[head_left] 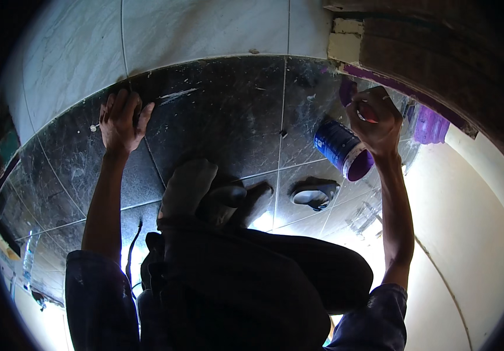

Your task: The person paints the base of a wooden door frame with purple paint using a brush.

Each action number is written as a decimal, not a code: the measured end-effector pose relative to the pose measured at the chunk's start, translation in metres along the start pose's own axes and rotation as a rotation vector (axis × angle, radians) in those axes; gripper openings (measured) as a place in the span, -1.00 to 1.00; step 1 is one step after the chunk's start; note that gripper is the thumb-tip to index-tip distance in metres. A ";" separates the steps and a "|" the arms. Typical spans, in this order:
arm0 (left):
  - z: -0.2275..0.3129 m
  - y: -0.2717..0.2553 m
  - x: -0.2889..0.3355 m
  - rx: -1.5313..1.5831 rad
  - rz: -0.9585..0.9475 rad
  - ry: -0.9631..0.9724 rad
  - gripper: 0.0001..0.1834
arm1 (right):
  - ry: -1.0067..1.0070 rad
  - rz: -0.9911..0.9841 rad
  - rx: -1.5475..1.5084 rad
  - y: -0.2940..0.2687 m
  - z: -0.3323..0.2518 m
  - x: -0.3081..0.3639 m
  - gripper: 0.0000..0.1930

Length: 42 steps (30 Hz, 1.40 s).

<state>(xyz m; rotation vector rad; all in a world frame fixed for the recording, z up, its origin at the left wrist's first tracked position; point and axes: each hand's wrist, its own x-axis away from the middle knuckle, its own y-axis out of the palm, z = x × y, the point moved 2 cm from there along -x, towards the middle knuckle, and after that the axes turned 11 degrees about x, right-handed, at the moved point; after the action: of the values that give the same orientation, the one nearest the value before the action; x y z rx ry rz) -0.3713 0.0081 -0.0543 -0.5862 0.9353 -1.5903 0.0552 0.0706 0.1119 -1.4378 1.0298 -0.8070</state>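
Note:
My right hand [376, 120] is closed around a paintbrush [348, 92] whose purple-coated end points at the wall base; a bit of red shows between the fingers. Just below and left of that hand, a blue paint can [336, 143] lies tilted on the floor, its mouth toward me and purple inside. Above the brush runs a purple-painted strip [375, 76] along the foot of the brown wall. My left hand [124, 120] rests on the dark floor near the white tiled wall, fingers and thumb apart, holding nothing.
Dark scuffed tiles [222, 111] make up the floor, meeting a white tiled wall [205, 29] ahead. My foot [188, 184] is planted in the middle. A pale rounded object [313, 196] sits right of it. Purple crumpled material [431, 124] lies far right; a clear bottle [29, 263] is far left.

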 end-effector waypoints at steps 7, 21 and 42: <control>-0.003 -0.001 0.002 0.005 -0.034 -0.019 -0.65 | -0.135 -0.118 0.049 0.019 0.007 -0.027 -0.87; -0.005 0.001 0.000 -0.005 -0.045 -0.011 -0.65 | -0.144 -0.200 0.054 0.021 0.001 -0.031 -0.85; -0.005 0.000 0.000 0.012 -0.004 0.018 -0.61 | -0.079 -0.191 0.067 0.024 0.001 -0.037 -0.84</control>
<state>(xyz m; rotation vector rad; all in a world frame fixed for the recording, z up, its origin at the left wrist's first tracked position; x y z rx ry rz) -0.3755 0.0096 -0.0569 -0.5663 0.9386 -1.6057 0.0381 0.1055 0.0908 -1.5140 0.8071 -0.9058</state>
